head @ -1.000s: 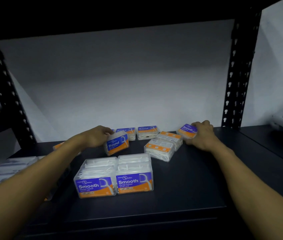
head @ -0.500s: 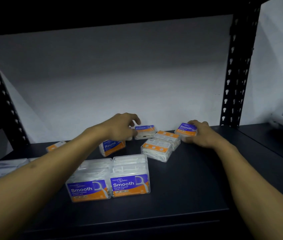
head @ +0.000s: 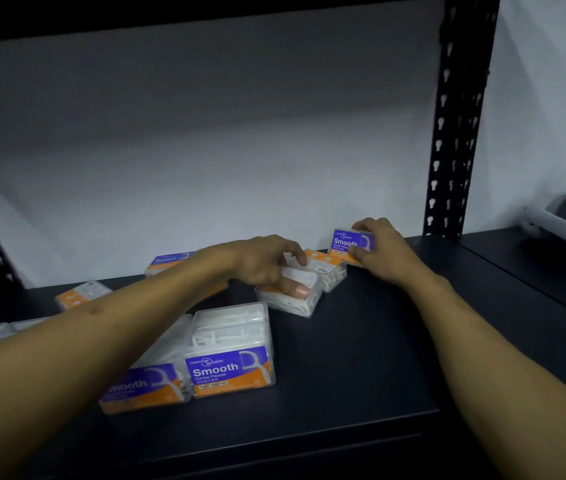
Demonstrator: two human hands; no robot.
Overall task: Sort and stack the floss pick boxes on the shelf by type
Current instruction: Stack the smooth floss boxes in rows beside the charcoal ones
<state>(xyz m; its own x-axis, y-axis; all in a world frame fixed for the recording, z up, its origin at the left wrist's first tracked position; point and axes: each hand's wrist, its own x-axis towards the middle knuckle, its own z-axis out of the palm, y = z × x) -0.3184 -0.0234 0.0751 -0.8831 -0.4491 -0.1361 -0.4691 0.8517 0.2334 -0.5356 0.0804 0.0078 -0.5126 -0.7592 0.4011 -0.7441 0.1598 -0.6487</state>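
- Dark metal shelf (head: 361, 358) against a pale wall, floss pick boxes scattered across it.
- Left hand (head: 264, 265) grips a clear orange-topped box (head: 295, 299), mid-shelf.
- Right hand (head: 378, 251) grasps a tilted purple "Smooth" box (head: 347, 242), far right.
- Two clear "Smooth" boxes (head: 229, 368) sit near; a blurred, seemingly "Round" box (head: 167, 261) lies far left.

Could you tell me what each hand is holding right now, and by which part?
The right hand grips a Smooth box by its right end. The left hand grasps a face-down box across its top, thumb on the near side.
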